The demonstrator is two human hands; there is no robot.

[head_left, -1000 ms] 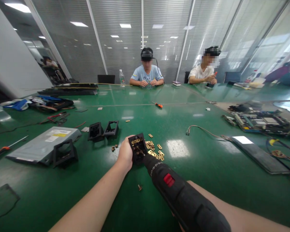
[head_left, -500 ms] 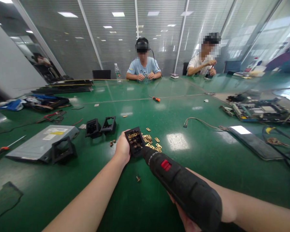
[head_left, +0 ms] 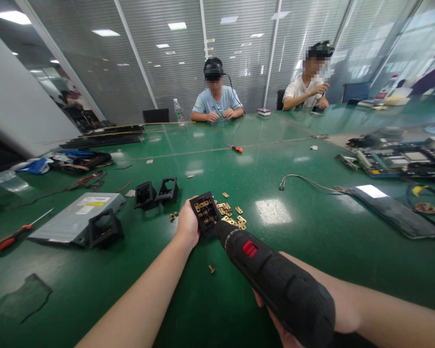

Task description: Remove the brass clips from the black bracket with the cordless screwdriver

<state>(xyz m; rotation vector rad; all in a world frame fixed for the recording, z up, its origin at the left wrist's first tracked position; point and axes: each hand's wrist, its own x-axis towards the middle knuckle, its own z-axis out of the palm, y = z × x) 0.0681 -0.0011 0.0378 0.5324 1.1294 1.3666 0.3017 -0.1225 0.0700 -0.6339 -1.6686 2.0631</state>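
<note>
My left hand (head_left: pixel 188 224) is closed around the left side of a black plastic housing (head_left: pixel 205 212), tilted so that its brass plates and screws face me. In my right hand (head_left: pixel 279 321), mostly hidden below the tool, is a black cordless drill (head_left: pixel 275 280) with a red switch. Its front end reaches the lower right of the housing; the tip and its exact contact are hidden. Small brass plates (head_left: pixel 239 220) lie in a heap just behind and right of the housing. Several screws (head_left: pixel 173 216) lie left of it, and a single screw (head_left: pixel 211 268) lies nearer to me.
Black frames (head_left: pixel 166 189) stand to the left, one (head_left: pixel 105 229) against a grey metal drive (head_left: pixel 76 217). An orange-handled screwdriver (head_left: pixel 12 240) lies far left, another (head_left: pixel 236 149) mid-table. A circuit board (head_left: pixel 406 159) and cables are at right. Two people sit across the table.
The view has swung slightly left, so most things appear shifted right. Both hands keep their hold on the housing and the drill, whose front end stays at the housing's lower right.
</note>
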